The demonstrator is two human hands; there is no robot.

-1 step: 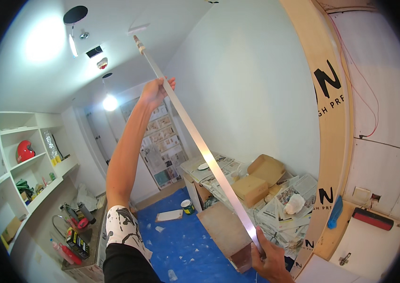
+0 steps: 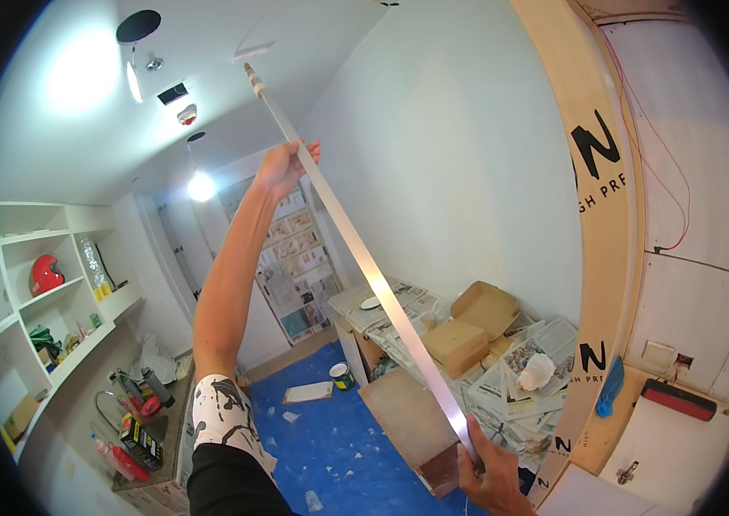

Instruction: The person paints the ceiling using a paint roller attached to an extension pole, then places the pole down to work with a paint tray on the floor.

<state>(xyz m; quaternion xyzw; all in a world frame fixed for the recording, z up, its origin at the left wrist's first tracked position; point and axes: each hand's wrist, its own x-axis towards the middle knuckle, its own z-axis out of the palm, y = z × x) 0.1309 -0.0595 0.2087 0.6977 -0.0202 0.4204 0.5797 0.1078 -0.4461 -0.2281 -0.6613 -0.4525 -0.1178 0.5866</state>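
A long pale extension pole [image 2: 370, 273] runs slantwise from the lower right up to the ceiling. At its far end a white paint roller [image 2: 253, 52] lies against the ceiling, hard to make out against the white. My left hand [image 2: 282, 166], arm stretched up, is closed round the upper part of the pole. Lower down, my right hand [image 2: 493, 471] grips the pole's near end. The roller's handle joint [image 2: 254, 82] shows between the pole and the roller.
Newspapers [image 2: 502, 404] and an open cardboard box [image 2: 459, 340] cover a counter under the right wall. A lit bulb [image 2: 201, 187] hangs from the ceiling. Blue sheeting [image 2: 321, 430] with a paint can [image 2: 342, 377] covers the floor. White shelves [image 2: 38, 232] stand left; a wrapped post [image 2: 597, 258] rises right.
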